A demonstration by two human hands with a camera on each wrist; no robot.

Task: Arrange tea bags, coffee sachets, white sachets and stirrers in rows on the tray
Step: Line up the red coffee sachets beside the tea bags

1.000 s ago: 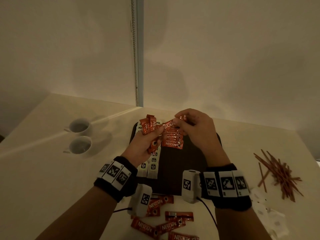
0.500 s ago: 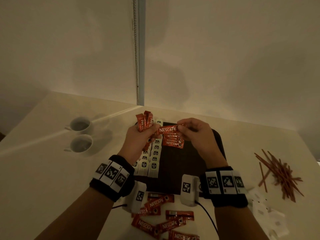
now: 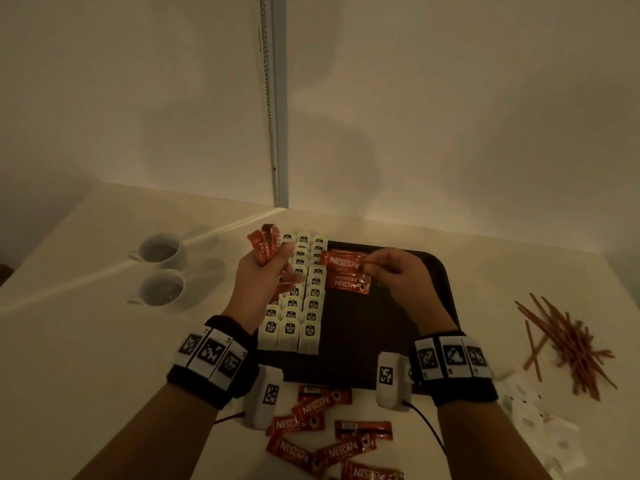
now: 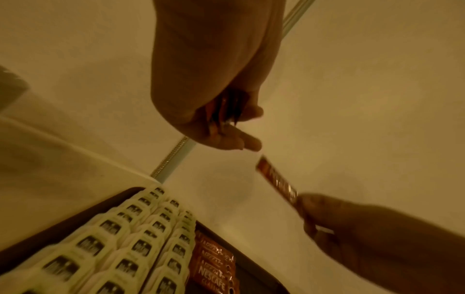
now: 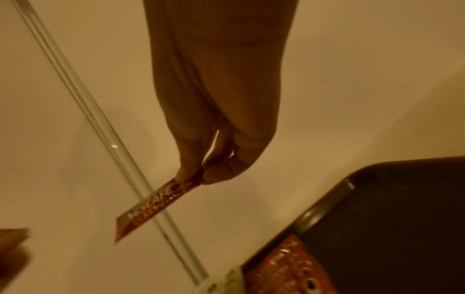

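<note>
While both hands hover over the tray: a person sorts hot-drink supplies on a pale table, seen from above in dim, warm light.
Tray [image 3: 436, 282]: dark, rectangular with rounded corners, lying flat on the table [image 3: 86, 334] in front of the person.
Tea bags [image 3: 291, 317]: pale packets with dark labels, overlapped in three neat rows that run away from the person along the tray's left side.
Placed coffee sachets [image 3: 351, 285]: a short overlapping row of red Nescafe sachets, just right of the tea bags at the tray's far end.
Right hand [image 3: 398, 277]: thumb and fingertips pinch one end of a single red coffee sachet [image 3: 343, 260], held level above the placed row, its free end pointing toward the left hand.
Left hand [image 3: 261, 282]: fingers curled round a bundle of red sachets [image 3: 265, 244] that sticks up past the thumb, held over the tea bag rows; the lower fingers reach out loosely toward the right hand.
Gap between hands: the single sachet and the left fingertips [image 4: 247, 142] are near but apart.
Loose coffee sachets [image 3: 329, 441]: scattered on the table at the tray's near edge, between the two forearms.
Stirrers [image 3: 568, 337]: thin reddish-brown sticks in a loose pile on the table, right of the tray.
White sachets [image 3: 540, 417]: a blurred pale heap near the stirrers, closer to the person.
Cups [image 3: 161, 268]: two white cups on the table, left of the tray, one behind the other.
Wrists: each wears a dark band with black-and-white square markers.
</note>
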